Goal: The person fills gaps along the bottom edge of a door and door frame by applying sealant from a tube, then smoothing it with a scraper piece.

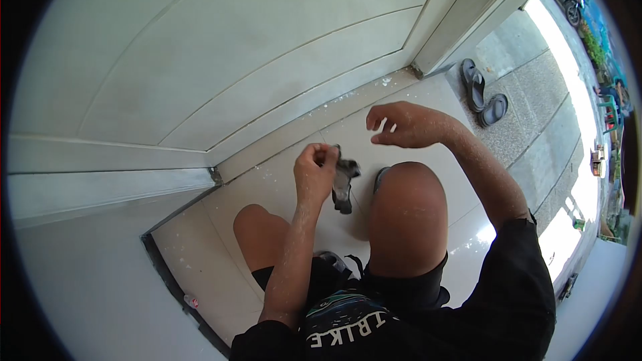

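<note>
My left hand (315, 168) is closed, thumb and fingers pinched together at the upper end of a ragged scrap (344, 179). This thin, limp-looking piece is dark with a pale grey patch and dangles over the tiles between my knees; I cannot tell whether it is cloth or worn sandpaper. To the right and a little farther forward, my right hand (411, 125) hovers with its fingers loosely curved and thumb apart, holding nothing. Pale dust speckles both forearms. Close ahead stands a white panelled door (281, 46).
White flakes dot the beige tiled floor (267, 184). A door frame (478, 16) stands at upper right, with a pair of dark sandals (473, 85) on the concrete outside. A small red-and-white object (191, 301) lies by the dark wall edging at lower left.
</note>
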A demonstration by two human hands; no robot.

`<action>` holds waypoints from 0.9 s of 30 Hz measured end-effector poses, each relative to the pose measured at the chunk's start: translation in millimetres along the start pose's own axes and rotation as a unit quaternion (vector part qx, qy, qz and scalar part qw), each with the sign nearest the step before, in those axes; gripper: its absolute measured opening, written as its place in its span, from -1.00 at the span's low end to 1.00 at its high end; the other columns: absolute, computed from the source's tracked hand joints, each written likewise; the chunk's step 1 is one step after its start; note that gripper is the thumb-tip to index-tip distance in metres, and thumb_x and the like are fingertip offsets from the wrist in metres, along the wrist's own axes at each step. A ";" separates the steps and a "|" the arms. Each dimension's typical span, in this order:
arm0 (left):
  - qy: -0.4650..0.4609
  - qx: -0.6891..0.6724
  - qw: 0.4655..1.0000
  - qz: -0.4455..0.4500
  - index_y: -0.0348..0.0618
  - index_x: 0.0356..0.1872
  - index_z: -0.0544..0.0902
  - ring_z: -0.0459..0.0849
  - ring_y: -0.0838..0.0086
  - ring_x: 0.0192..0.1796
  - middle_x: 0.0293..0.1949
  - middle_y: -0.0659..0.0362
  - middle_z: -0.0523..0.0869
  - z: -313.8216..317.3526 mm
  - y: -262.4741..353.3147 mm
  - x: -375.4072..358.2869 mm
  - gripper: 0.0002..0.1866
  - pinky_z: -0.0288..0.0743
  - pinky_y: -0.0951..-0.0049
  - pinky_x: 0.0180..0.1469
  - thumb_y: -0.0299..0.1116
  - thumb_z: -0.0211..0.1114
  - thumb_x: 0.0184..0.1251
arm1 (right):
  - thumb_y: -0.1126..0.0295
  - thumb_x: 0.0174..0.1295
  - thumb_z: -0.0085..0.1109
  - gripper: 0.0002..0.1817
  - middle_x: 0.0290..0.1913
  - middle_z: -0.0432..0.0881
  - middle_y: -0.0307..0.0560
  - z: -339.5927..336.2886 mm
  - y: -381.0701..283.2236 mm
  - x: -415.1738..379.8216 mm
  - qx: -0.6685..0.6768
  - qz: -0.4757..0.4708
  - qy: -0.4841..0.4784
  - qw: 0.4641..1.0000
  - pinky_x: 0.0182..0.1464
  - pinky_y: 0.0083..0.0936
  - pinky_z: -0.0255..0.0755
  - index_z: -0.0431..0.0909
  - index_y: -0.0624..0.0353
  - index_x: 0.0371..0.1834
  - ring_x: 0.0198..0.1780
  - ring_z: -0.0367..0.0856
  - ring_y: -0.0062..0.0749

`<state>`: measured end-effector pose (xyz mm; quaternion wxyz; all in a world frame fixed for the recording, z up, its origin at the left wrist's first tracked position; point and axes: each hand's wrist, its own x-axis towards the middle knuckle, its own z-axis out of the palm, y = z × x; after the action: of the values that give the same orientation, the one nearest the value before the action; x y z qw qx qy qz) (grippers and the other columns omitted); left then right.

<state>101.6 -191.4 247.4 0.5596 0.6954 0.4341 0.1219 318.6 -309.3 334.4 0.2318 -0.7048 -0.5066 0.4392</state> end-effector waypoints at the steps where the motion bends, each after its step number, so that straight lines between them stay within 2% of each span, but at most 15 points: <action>1: 0.101 0.025 0.995 -0.013 -0.31 -0.19 0.64 0.73 0.41 -0.32 -0.39 0.08 0.75 12.4 -34.0 24.9 -0.75 0.58 0.37 -0.20 -0.32 0.42 0.32 | 0.21 0.38 0.23 -0.71 -0.10 0.69 -0.08 -3.6 21.4 14.8 0.026 0.012 0.037 0.999 -0.01 -0.40 0.57 0.55 0.21 -0.06 -0.10 0.68 -0.34; 2: 0.199 0.047 0.979 -0.018 -0.30 -0.19 0.62 0.74 0.38 -0.31 -0.36 0.06 0.76 25.0 -70.1 55.3 -0.77 0.59 0.35 -0.23 -0.35 0.42 0.32 | 0.21 0.38 0.23 -0.71 -0.10 0.69 -0.08 -2.1 40.8 27.8 0.036 0.006 0.038 0.999 -0.01 -0.40 0.57 0.55 0.21 -0.06 -0.10 0.68 -0.34; 3: 0.199 0.059 0.978 -0.020 -0.30 -0.19 0.62 0.74 0.38 -0.31 -0.36 0.06 0.76 35.1 -103.2 80.1 -0.77 0.59 0.35 -0.23 -0.35 0.42 0.32 | 0.19 0.41 0.21 -0.72 -0.12 0.66 -0.12 8.1 59.4 38.7 0.217 0.028 0.079 0.973 0.00 -0.42 0.57 0.54 0.19 -0.06 -0.08 0.66 -0.42; 4: 0.273 0.015 0.959 -0.070 -0.30 -0.20 0.61 0.74 0.35 -0.30 -0.34 0.04 0.75 46.4 -138.3 100.8 -0.79 0.60 0.35 -0.22 -0.40 0.42 0.30 | 0.17 0.44 0.18 -0.72 -0.14 0.64 -0.15 21.5 79.5 49.5 0.387 0.054 0.114 0.913 0.02 -0.44 0.56 0.54 0.18 -0.05 -0.07 0.63 -0.50; 5: 0.347 -0.030 0.930 -0.118 -0.30 -0.20 0.59 0.75 0.33 -0.29 -0.32 0.02 0.75 55.3 -171.2 119.4 -0.80 0.61 0.35 -0.22 -0.44 0.41 0.29 | 0.17 0.44 0.18 -0.72 -0.14 0.64 -0.15 40.0 102.0 62.3 0.393 0.056 0.109 0.911 0.02 -0.44 0.56 0.54 0.18 -0.05 -0.07 0.63 -0.50; 7: 0.363 0.022 0.924 -0.121 -0.30 -0.18 0.57 0.76 0.28 -0.28 -0.29 -0.02 0.74 73.0 -210.4 152.7 -0.82 0.62 0.35 -0.21 -0.52 0.39 0.28 | 0.14 0.46 0.14 -0.72 -0.16 0.62 -0.22 84.7 150.1 87.1 0.443 0.146 0.135 0.874 0.02 -0.48 0.54 0.54 0.14 -0.07 -0.09 0.62 -0.53; 9: 0.394 -0.001 0.919 -0.025 -0.30 -0.18 0.57 0.76 0.25 -0.28 -0.29 -0.03 0.74 83.0 -228.2 176.0 -0.84 0.62 0.34 -0.21 -0.53 0.38 0.30 | 0.17 0.43 0.12 -0.73 -0.16 0.63 -0.21 122.8 185.5 106.9 0.436 0.162 0.121 0.877 -0.01 -0.44 0.56 0.55 0.14 -0.05 -0.09 0.64 -0.51; 10: 0.365 0.048 0.929 -0.031 -0.36 -0.12 0.60 0.76 0.23 -0.11 -0.14 -0.08 0.74 83.5 -230.4 183.4 -0.81 0.64 0.34 -0.08 -0.55 0.36 0.29 | 0.17 0.43 0.11 -0.73 -0.16 0.63 -0.21 139.1 197.8 115.4 0.432 0.175 0.110 0.878 -0.01 -0.44 0.56 0.55 0.13 -0.05 -0.09 0.64 -0.50; 11: 0.368 0.050 0.928 -0.031 -0.36 -0.12 0.60 0.76 0.23 -0.11 -0.14 -0.08 0.74 83.7 -238.6 188.7 -0.81 0.64 0.34 -0.08 -0.55 0.36 0.29 | 0.17 0.43 0.11 -0.73 -0.16 0.63 -0.21 155.9 206.1 122.4 0.429 0.187 0.097 0.878 0.00 -0.44 0.56 0.55 0.13 -0.05 -0.10 0.64 -0.50; 13: 0.325 0.207 0.917 0.100 -0.38 -0.06 0.64 0.75 0.15 -0.11 -0.11 -0.10 0.74 83.2 -248.2 193.1 -0.78 0.64 0.25 -0.05 -0.54 0.33 0.29 | 0.17 0.41 0.13 -0.75 -0.15 0.63 -0.21 179.6 214.4 134.8 0.449 0.197 0.078 0.868 0.00 -0.43 0.55 0.55 0.11 -0.06 -0.09 0.63 -0.49; 14: 0.272 0.142 0.950 0.055 -0.35 0.05 0.63 0.60 0.02 0.09 0.00 -0.11 0.69 77.9 -252.1 189.7 -0.71 0.50 0.09 0.17 -0.47 0.27 0.35 | 0.18 0.40 0.13 -0.76 -0.14 0.63 -0.21 189.7 213.1 137.7 0.483 0.231 0.083 0.840 0.01 -0.43 0.55 0.55 0.10 -0.06 -0.08 0.63 -0.49; 16: 0.259 0.209 0.941 0.062 -0.35 0.05 0.64 0.59 0.02 0.10 0.03 -0.11 0.66 69.5 -254.9 182.2 -0.72 0.50 0.10 0.16 -0.47 0.27 0.35 | 0.21 0.39 0.15 -0.79 -0.12 0.62 -0.23 203.9 212.5 140.3 0.534 0.275 0.065 0.797 0.03 -0.43 0.54 0.55 0.06 -0.07 -0.05 0.61 -0.48; 19: 0.235 0.277 0.930 0.060 -0.35 0.04 0.65 0.55 0.02 0.14 0.10 -0.11 0.60 65.7 -250.5 178.1 -0.71 0.49 0.10 0.17 -0.49 0.26 0.33 | 0.21 0.39 0.14 -0.80 -0.13 0.62 -0.24 201.3 210.8 138.9 0.521 0.243 0.027 0.818 0.04 -0.44 0.53 0.55 0.05 -0.07 -0.06 0.62 -0.48; 22: 0.228 0.295 0.925 0.070 -0.33 0.05 0.66 0.48 0.02 0.18 0.17 -0.08 0.53 77.7 -246.9 189.0 -0.69 0.43 0.06 0.22 -0.52 0.25 0.29 | 0.22 0.39 0.14 -0.81 -0.14 0.62 -0.25 199.5 216.6 142.6 0.526 0.225 0.056 0.818 0.03 -0.45 0.54 0.56 0.05 -0.08 -0.06 0.62 -0.49; 27: 0.212 0.380 0.896 0.091 -0.28 0.10 0.64 0.40 0.03 0.22 0.24 0.01 0.48 93.5 -227.8 190.0 -0.61 0.35 0.02 0.26 -0.52 0.28 0.21 | 0.22 0.39 0.12 -0.79 -0.15 0.62 -0.26 227.5 207.7 117.3 0.513 0.267 0.018 0.816 0.02 -0.46 0.55 0.56 0.06 -0.06 -0.06 0.62 -0.51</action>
<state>169.2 -114.3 -46.2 0.1339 0.8494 0.4903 0.1422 242.3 -307.4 13.8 0.4425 -0.5989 0.0044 0.6674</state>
